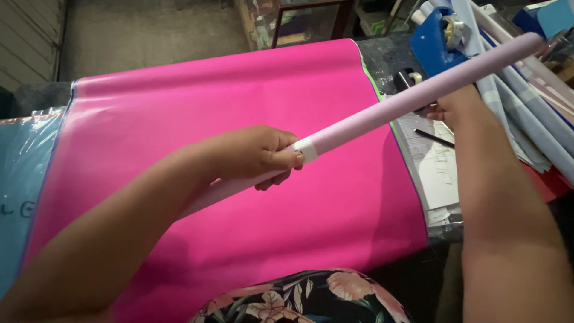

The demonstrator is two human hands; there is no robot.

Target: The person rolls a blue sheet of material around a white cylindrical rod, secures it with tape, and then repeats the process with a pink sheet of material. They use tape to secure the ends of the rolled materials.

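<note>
Gripping a long roll of pale lilac paper [382, 110], the person holds it slantwise above the work surface, its far end rising toward the upper right. The roll is a smooth, matte tube, tightly wound and even in width, with a short band of whitish tape [306, 149] wrapped round it. The left hand [257, 155] is closed around the roll just beside that tape, thumb pressing at the band's edge and fingers curled underneath; the near end of the tube runs back below the forearm. The right hand [448, 107] is further up the tube, partly hidden behind it, so I cannot tell whether it grasps the roll or only steadies it from below.

Beneath the roll lies a broad sheet of bright pink paper [239, 227], flat and faintly glossy, with a thin green edge showing along its right side. To its left sits a blue sheet [24, 173]. To the right, printed papers [436, 173] lie under a dark pen [433, 138]. Further back stands a blue tape dispenser [439, 39], and more rolled sheets in grey-blue and white [526, 113] are stacked at the right edge. A floral-patterned garment [311, 299] shows at the bottom.
</note>
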